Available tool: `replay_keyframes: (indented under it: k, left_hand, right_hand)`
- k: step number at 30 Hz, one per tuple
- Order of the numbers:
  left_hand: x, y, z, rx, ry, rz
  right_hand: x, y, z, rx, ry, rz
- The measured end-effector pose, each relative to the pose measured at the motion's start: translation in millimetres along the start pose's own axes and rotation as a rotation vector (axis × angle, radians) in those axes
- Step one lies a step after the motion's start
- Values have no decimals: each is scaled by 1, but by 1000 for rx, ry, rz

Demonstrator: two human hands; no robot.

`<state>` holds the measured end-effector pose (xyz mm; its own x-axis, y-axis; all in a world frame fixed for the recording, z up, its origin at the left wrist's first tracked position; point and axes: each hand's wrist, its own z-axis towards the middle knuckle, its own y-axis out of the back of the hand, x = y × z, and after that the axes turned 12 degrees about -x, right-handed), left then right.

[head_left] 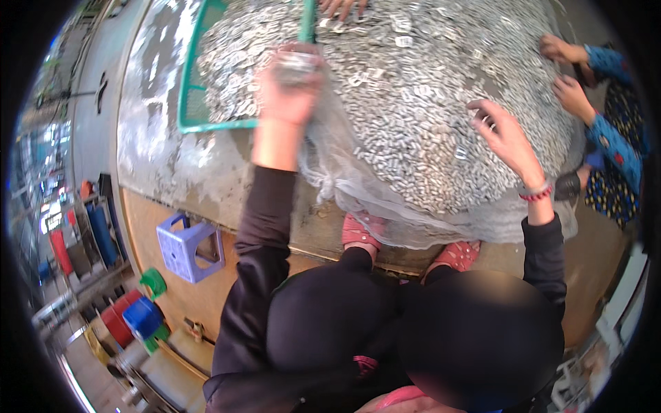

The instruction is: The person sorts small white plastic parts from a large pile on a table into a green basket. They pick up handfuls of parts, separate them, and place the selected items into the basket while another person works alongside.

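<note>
A wide heap of small silvery metal pieces (427, 124) is spread on a pale mesh sheet (385, 206). At the left of the heap stands a green plastic basket (184, 103), with larger flat metal pieces (237, 48) in it. My left hand (284, 96), smeared by motion, is over the basket's right side, closed round a greyish clump of metal pieces (297, 67). Above the heap's right part hovers my right hand (506, 138), its fingers bent but apart, with nothing seen in it.
Another person's hands (575, 96) work at the heap's right edge; one more hand (342, 7) reaches in at the top. A purple stool (189, 248) stands left of my left arm. My feet in red dotted socks (458, 256) are at the sheet's near edge.
</note>
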<state>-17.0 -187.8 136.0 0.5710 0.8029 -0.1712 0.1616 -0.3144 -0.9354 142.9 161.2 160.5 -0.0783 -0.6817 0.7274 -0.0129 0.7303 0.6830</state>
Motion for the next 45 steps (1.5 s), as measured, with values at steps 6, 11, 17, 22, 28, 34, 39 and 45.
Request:
replay_keyframes:
  k: [6, 11, 17, 22, 28, 34, 39, 45]
  left_hand:
    - [-111, -19, -4, -784, -1142, 1682]
    - [-63, -10, 2, -381, -1206, 1818]
    - [87, 36, 64, 563, -623, 2109]
    - [127, 55, 91, 632, -583, 2297]
    - [88, 35, 94, 103, -220, 1761]
    - [28, 37, 92, -228, 61, 1089]
    - [49, 71, 121, -246, -378, 2450]
    - [106, 97, 107, 16, -454, 2386]
  right_hand:
    - [-53, -51, -34, -1, 218, -205]
    - [-70, -44, -17, 64, 114, -126]
    - [-91, -39, 26, 15, 49, -111]
    - [-102, -34, 69, -31, -244, 404]
    - [-94, -78, 110, -57, -72, -138]
    - [-80, -99, 81, 18, 265, -183]
    - [-69, -85, 57, 115, 302, -192]
    - [-88, -62, 44, 3, 17, -118]
